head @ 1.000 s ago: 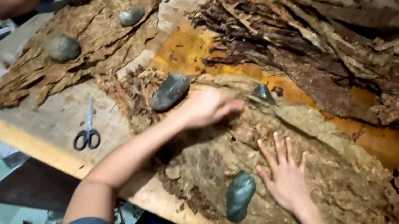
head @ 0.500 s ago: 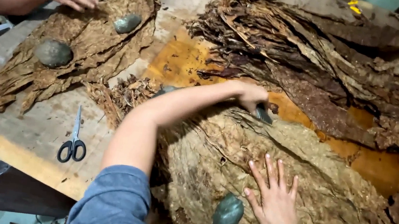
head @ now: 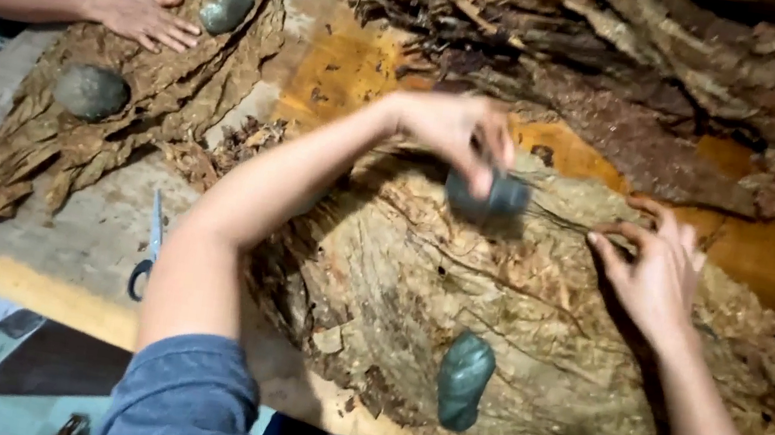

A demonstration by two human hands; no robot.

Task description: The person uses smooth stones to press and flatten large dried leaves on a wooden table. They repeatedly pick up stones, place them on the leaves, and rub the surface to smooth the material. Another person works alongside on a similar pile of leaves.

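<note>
left hand (head: 455,131) grips a dark stone (head: 489,194) over the leaf pile (head: 528,369); right hand (head: 653,270) presses the leaves.

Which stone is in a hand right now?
The dark grey stone at the far edge of the leaf pile, gripped by the left hand. The green stone lies untouched nearer the person; the others sit left.

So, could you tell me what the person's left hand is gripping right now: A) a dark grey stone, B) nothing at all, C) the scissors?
A: the left hand is closed around a dark grey stone, held above the stack of dried leaves.
</note>
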